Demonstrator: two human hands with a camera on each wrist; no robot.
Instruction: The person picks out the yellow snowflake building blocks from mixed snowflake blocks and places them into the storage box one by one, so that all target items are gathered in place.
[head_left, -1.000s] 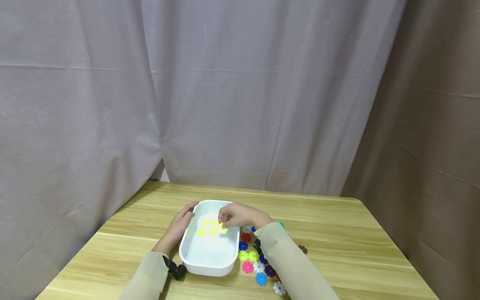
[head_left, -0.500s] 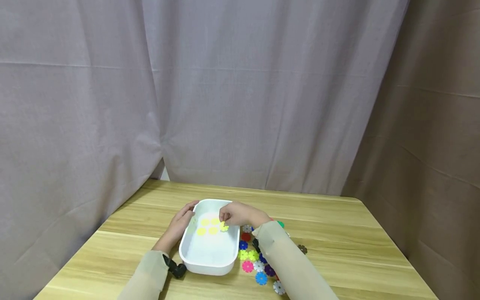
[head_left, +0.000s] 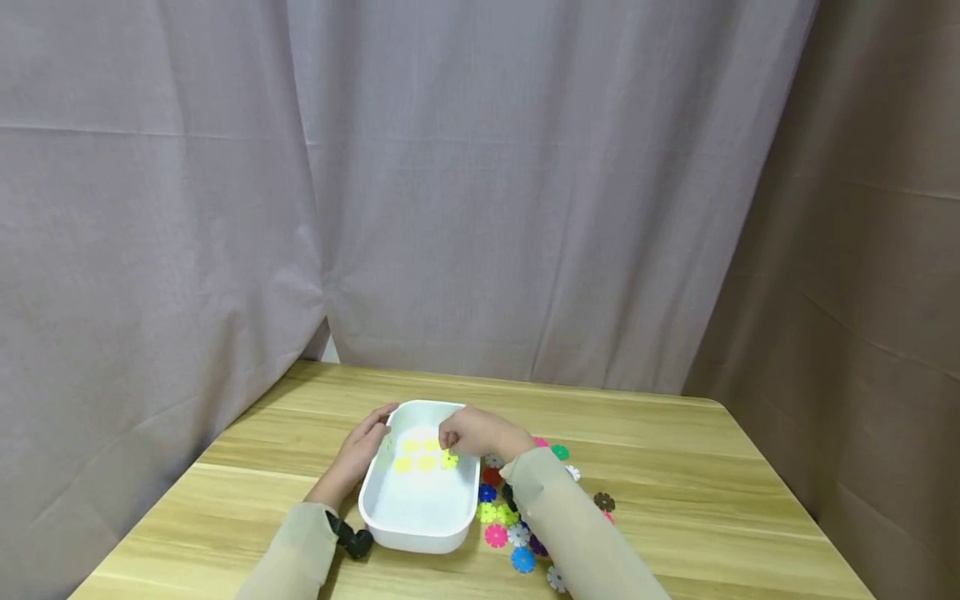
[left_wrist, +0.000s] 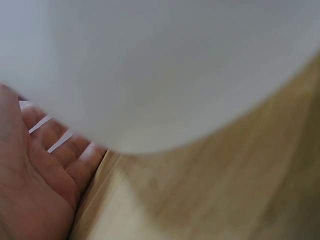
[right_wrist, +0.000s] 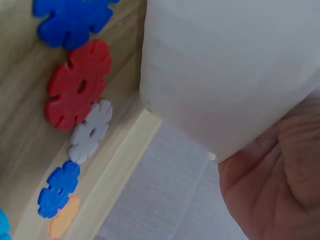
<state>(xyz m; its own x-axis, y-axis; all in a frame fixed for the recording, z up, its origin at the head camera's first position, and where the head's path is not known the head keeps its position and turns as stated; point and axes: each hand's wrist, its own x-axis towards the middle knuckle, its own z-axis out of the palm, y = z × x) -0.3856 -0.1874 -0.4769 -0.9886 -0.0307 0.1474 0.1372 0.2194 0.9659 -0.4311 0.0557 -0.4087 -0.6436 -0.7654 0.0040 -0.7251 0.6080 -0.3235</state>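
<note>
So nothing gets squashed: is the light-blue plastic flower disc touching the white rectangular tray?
Apart: the head view shows yellowish wood between the blue disc and the tray.

White tray [head_left: 420,504], yellow discs [head_left: 427,462]

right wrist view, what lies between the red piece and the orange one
A pale grey piece, then a blue piece, lie between the red piece and the orange piece; the right wrist view shows this.
</note>
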